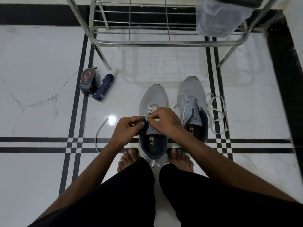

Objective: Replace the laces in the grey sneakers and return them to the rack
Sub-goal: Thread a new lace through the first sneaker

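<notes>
Grey sneakers [153,102] sit at twelve o'clock from my feet, below the rack [164,42]. Lacing the left one: left hand [129,128] pinches its collar, right hand [165,120] pinches the white lace [151,109]. Next, thread the following eyelet.

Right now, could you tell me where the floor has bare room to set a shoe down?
Bare tile lies left of the spray can, and under the rack. It is crowded around the right sneaker, where the loose lace sprawls.
</notes>
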Demonstrator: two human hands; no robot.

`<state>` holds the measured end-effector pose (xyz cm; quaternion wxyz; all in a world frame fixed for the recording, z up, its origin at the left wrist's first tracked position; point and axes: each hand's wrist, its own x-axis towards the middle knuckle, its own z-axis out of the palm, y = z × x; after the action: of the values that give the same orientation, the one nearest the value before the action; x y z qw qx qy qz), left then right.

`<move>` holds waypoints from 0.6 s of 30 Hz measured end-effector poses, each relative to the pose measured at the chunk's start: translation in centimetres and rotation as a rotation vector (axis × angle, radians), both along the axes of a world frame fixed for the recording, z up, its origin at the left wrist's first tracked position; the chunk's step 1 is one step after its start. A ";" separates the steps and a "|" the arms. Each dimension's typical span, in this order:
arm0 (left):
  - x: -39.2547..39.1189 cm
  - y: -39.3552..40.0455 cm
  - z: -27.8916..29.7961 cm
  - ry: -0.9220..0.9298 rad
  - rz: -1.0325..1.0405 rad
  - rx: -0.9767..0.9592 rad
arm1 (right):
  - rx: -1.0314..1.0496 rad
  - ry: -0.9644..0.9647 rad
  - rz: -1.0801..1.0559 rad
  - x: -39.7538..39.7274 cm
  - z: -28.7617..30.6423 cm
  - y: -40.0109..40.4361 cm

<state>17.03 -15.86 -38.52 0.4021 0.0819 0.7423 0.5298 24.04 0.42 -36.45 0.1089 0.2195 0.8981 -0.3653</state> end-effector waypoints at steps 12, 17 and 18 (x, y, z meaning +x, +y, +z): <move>-0.3 1.2 -0.4 0.270 -0.031 -0.141 | 0.178 0.068 0.029 1.3 0.1 -0.9; -0.3 0.7 -1.1 0.093 0.092 -0.076 | 0.268 0.196 -0.095 5.0 0.3 -1.4; -0.3 0.4 -1.2 0.034 0.114 -0.041 | 0.179 0.160 -0.135 5.4 0.0 -1.3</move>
<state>16.68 -15.45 -39.72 0.3600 0.0403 0.7632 0.5351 29.44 -0.91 -36.46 -0.0077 0.2584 0.9161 -0.3065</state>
